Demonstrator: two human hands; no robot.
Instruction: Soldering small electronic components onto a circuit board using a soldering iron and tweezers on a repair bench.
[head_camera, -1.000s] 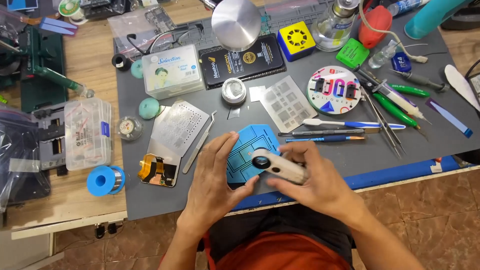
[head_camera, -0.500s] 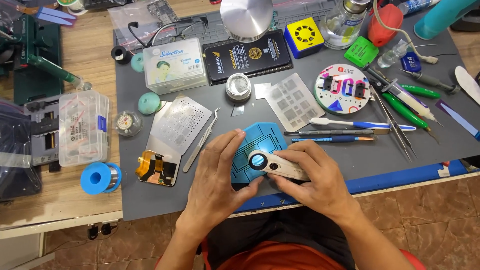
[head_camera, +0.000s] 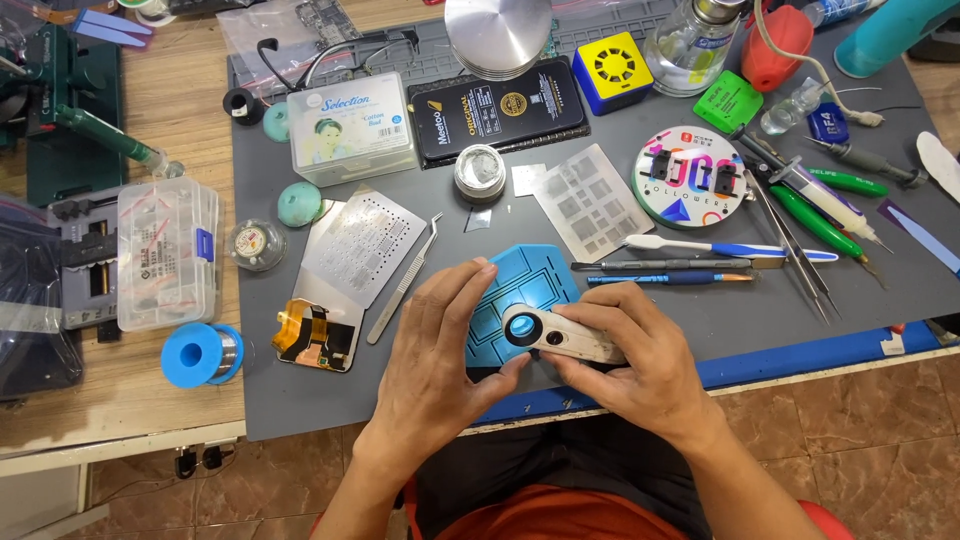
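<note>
Both hands meet at the near edge of the grey rubbery mat (head_camera: 700, 330), over a blue moulded pad (head_camera: 520, 290) with raised rectangular ribs. The right hand (head_camera: 640, 365) pinches a small pale folding magnifier (head_camera: 560, 338), smooth and rounded, with a round dark lens at its left end; thumb below, fingers curled over the top. The left hand (head_camera: 440, 350) lies beside it, fingers loosely together on the blue pad, thumb tip touching the lens end. To the left, thin shiny tweezers (head_camera: 405, 282) lie slanted beside a perforated metal sheet (head_camera: 362, 245) and a glossy screen part with a copper-coloured ribbon (head_camera: 315, 335). A blue solder spool (head_camera: 200, 354) sits on the wooden table (head_camera: 170, 100) just off the mat. At the back stand a white rectangular plastic box with a pale blue label (head_camera: 350, 125), a flat black package with a gold round seal (head_camera: 500, 108) and a yellow cube (head_camera: 612, 68). On the right, a round printed disc (head_camera: 695, 182) and a row of slim pens and green-handled tools (head_camera: 820, 215) crowd the mat. Bare mat is left only near the front corners.
</note>
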